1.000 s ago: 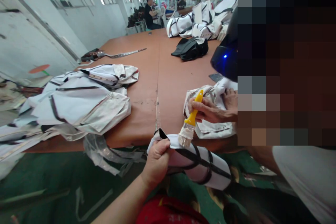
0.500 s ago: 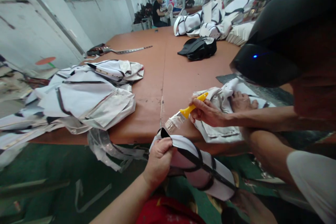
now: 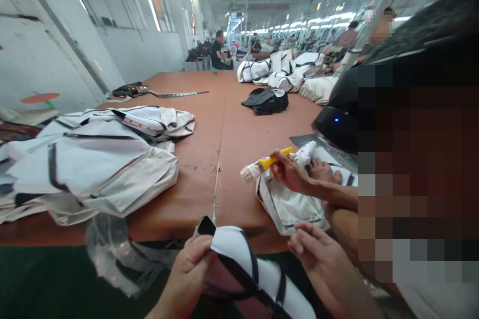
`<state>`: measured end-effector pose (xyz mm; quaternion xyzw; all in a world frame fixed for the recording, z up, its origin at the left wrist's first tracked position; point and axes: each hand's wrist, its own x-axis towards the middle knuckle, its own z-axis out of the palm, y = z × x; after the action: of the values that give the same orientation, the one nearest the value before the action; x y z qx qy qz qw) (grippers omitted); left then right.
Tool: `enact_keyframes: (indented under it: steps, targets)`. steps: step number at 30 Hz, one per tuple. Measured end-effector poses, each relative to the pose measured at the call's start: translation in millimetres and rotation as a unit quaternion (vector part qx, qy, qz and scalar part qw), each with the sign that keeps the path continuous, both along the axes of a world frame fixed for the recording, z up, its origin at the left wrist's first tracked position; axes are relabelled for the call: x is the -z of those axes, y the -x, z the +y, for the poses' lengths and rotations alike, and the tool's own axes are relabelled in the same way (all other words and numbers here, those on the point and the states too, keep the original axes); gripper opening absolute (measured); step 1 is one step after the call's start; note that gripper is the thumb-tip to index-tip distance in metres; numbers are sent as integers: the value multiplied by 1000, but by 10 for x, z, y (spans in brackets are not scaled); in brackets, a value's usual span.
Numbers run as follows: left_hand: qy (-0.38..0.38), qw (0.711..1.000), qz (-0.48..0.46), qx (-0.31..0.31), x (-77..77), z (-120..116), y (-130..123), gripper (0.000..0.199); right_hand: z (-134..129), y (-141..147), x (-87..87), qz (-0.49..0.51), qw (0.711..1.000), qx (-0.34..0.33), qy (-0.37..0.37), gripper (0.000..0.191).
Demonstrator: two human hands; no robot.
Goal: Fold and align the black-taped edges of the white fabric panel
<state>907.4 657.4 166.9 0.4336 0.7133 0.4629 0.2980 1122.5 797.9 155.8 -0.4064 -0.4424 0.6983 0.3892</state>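
Observation:
At the table's near edge my left hand (image 3: 190,264) pinches the black-lined end of a white fabric piece with black straps (image 3: 234,241). That piece curves down to the right, its lower end out of the picture. My right hand (image 3: 322,264) is raised to the right of it, apart from it, with fingers bent together and nothing visible in them. Beyond, a co-worker's hand (image 3: 290,172) holds a yellow-handled paintbrush (image 3: 267,162) with whitish bristles. The co-worker's other hand (image 3: 324,170) rests on another white fabric piece (image 3: 290,204).
A heap of white strapped pieces (image 3: 97,159) covers the left of the brown table (image 3: 202,154). A black cap (image 3: 265,100), more white pieces (image 3: 258,71) and a studded strap (image 3: 179,93) lie farther back. Clear plastic (image 3: 112,254) hangs off the front edge.
My right hand has come up into view at the right. The co-worker's brush has drawn back from the piece in my left hand. My view has tilted up.

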Motion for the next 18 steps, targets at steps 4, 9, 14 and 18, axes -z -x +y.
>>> enact_keyframes:
  steps: [4, 9, 14, 18]
  targets:
    - [11, 997, -51, -65, 81, -73, 180, 37, 413, 538, -386, -73, 974, 80, -200, 31]
    - [-11, 986, -113, -122, 68, 6, 295, 47, 970, 793, -887, -361, 781, 107, -498, 49]
    - [-17, 987, -121, -104, -31, 98, 336, 41, 1286, 684, -959, -558, 619, -17, -552, 40]
    - [-16, 995, -68, -72, -17, 127, 370, 34, 1495, 635, -846, -577, 555, -18, -599, 32]
